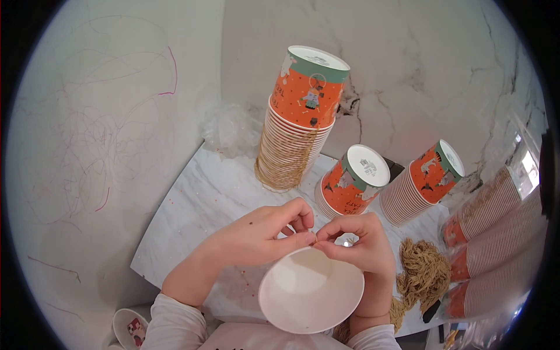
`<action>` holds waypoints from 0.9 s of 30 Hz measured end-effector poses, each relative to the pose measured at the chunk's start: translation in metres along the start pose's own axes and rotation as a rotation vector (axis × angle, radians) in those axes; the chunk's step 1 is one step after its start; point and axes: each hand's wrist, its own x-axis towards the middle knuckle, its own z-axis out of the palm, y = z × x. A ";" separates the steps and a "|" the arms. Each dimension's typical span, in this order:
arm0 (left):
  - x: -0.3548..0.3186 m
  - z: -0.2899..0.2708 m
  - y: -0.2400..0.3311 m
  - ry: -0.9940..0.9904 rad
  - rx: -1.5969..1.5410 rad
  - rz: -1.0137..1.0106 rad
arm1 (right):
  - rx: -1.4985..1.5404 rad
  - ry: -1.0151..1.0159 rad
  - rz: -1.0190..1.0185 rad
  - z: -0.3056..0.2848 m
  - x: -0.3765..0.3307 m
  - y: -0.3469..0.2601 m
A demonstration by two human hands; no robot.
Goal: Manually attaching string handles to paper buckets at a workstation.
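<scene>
A white paper bucket point(309, 297) is tilted in front of me, its open mouth toward me. My left hand point(274, 232) and my right hand point(359, 242) meet at its far rim, thumbs and forefingers pinched tip to tip. Something tiny and brownish shows between the fingertips, too small to name. The right thumb lies close against the rim. Beyond my hands stands a tall stack of upside-down orange buckets point(309, 96), with tan cord loops hanging down its side. To the right of my right hand lies a tangled heap of tan cord point(423, 271).
Two shorter stacks, a near orange stack point(349, 185) and a farther orange stack point(429, 175), stand on the marbled table point(181, 216). Plastic-wrapped bucket stacks point(496, 233) line the right side. Clear plastic point(230, 131) is bunched by the wall. A white container point(129, 326) sits low left.
</scene>
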 end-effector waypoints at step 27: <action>0.000 -0.035 -0.014 0.192 0.588 -0.103 | 0.156 -0.247 0.079 0.018 0.049 0.086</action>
